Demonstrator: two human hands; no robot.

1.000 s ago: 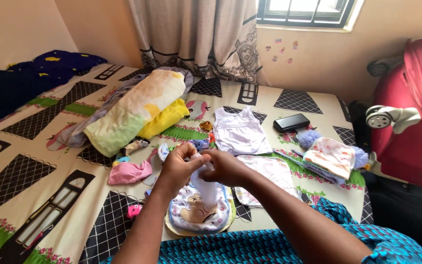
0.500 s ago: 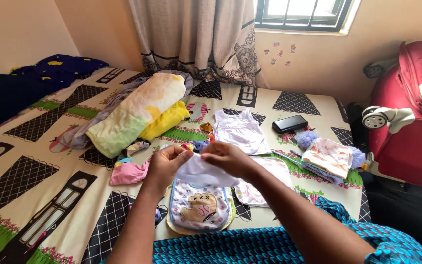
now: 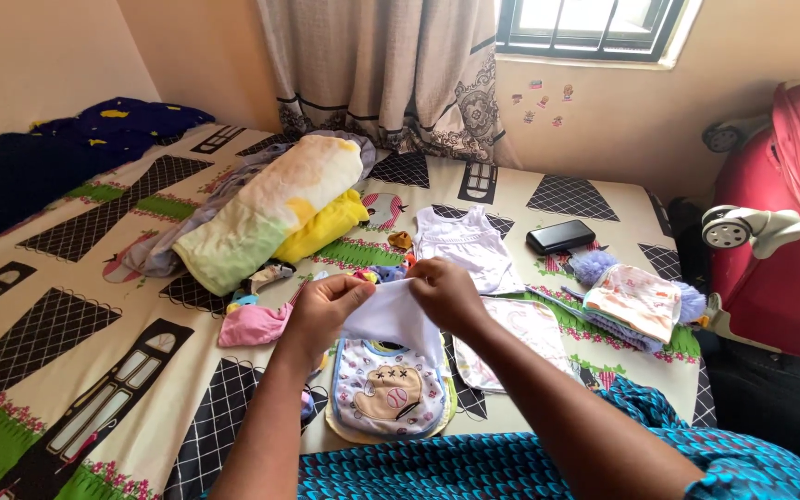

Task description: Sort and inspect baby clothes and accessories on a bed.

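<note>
Both hands pinch a small white cloth (image 3: pixel 391 313), left hand (image 3: pixel 321 310) and right hand (image 3: pixel 446 294) each clenched on a top corner, held above the bib (image 3: pixel 389 387) near the bed's front edge (image 3: pixel 94 370). Looks light, limp, non-fragile; best held by edges. Pink garment (image 3: pixel 252 324) left, white vest (image 3: pixel 465 245) behind; nothing blocks.

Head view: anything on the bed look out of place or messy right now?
Mostly tidy. A black case lies among the baby clothes, and the bundled blankets sit in a loose heap. Both hands hold a small white cloth.
</note>
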